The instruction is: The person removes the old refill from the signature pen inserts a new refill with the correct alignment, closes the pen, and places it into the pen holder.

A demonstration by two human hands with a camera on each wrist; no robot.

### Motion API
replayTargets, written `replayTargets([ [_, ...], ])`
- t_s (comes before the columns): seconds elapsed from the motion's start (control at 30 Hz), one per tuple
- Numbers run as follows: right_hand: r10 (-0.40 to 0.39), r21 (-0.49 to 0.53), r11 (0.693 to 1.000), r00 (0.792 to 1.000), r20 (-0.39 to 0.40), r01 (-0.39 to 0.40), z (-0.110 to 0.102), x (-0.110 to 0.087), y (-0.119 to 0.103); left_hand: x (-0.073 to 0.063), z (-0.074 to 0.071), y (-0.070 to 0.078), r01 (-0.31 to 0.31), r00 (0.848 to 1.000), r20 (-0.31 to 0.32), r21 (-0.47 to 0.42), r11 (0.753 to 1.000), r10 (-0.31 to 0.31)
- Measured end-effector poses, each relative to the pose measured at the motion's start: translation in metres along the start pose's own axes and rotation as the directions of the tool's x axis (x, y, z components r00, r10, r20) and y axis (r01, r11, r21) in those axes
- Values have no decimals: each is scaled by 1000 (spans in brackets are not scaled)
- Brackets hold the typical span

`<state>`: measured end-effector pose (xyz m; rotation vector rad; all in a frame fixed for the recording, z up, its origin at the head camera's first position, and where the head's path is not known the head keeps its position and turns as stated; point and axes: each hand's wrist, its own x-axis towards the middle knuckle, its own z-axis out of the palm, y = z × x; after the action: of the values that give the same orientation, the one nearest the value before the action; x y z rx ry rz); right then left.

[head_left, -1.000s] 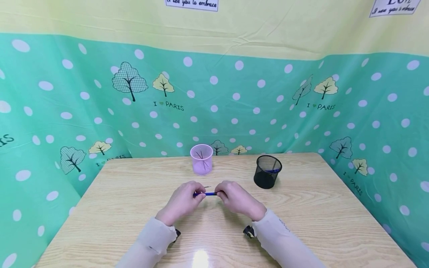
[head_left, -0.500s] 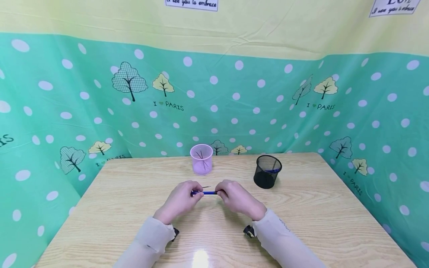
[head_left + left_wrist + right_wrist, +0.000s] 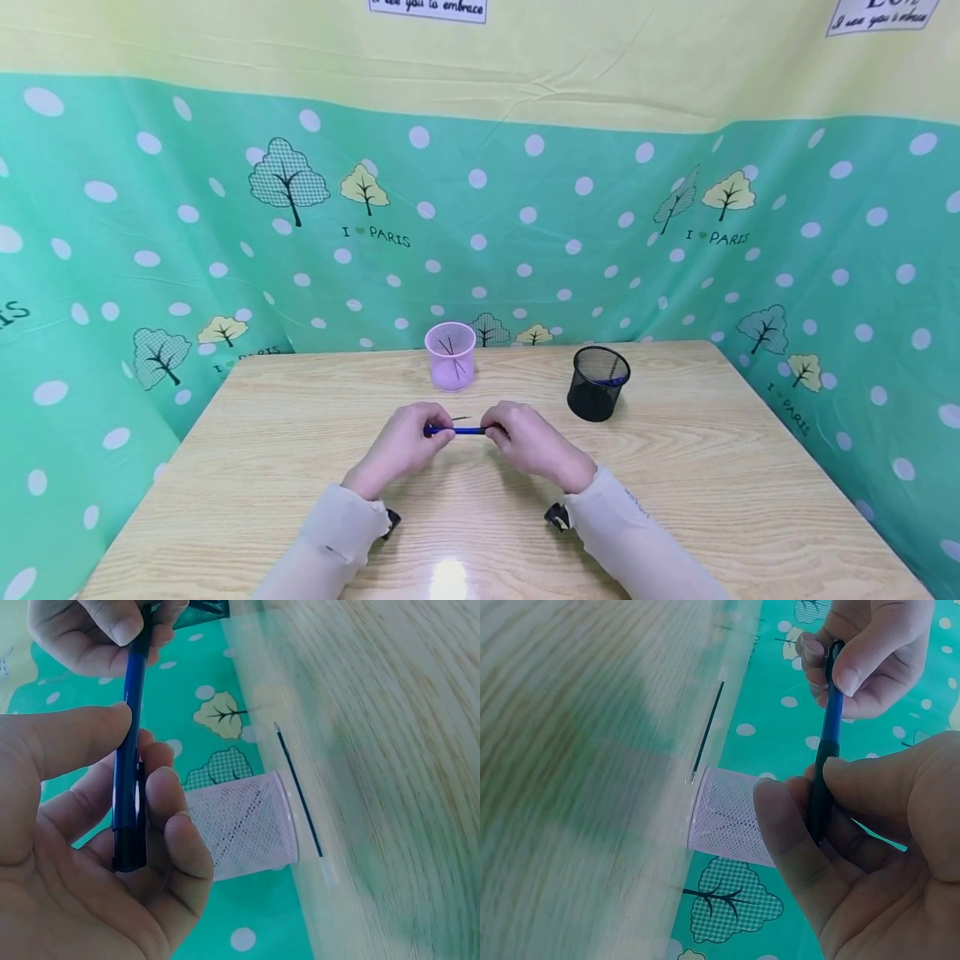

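Note:
A blue pen (image 3: 470, 431) with a black grip is held level between my two hands, over the middle of the table. My left hand (image 3: 411, 440) pinches its clip end between thumb and fingers; the clip shows in the left wrist view beside the pen barrel (image 3: 129, 761). With thumb and fingertips, my right hand (image 3: 528, 442) grips the black grip section (image 3: 823, 784) at the tip end. Just beyond the hands, a thin dark pen refill (image 3: 300, 795) lies on the table.
A purple mesh pen cup (image 3: 452, 367) with several thin refills stands at the back of the wooden table (image 3: 300, 433). To its right is a black mesh pen cup (image 3: 596, 400) with a blue pen inside. Patterned green cloth (image 3: 480, 208) hangs behind.
The left hand has shifted slightly left and away from me, and more of its end of the pen shows. The right hand has hardly moved, still gripping the pen.

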<state>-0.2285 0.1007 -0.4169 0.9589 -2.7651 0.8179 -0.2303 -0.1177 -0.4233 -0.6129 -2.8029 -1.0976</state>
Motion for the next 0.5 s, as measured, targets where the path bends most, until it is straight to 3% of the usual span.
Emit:
replayTargets([
  [0.27,-4,-10,1000,1000,-9,4,1,0,0,-1,0,2,-8,1000,-8,6,1000,8],
  [0.5,11,-71,997,1000,-22,-12,1,-1,-1,-2,-1,4,-58,998,-39,4,998,58],
])
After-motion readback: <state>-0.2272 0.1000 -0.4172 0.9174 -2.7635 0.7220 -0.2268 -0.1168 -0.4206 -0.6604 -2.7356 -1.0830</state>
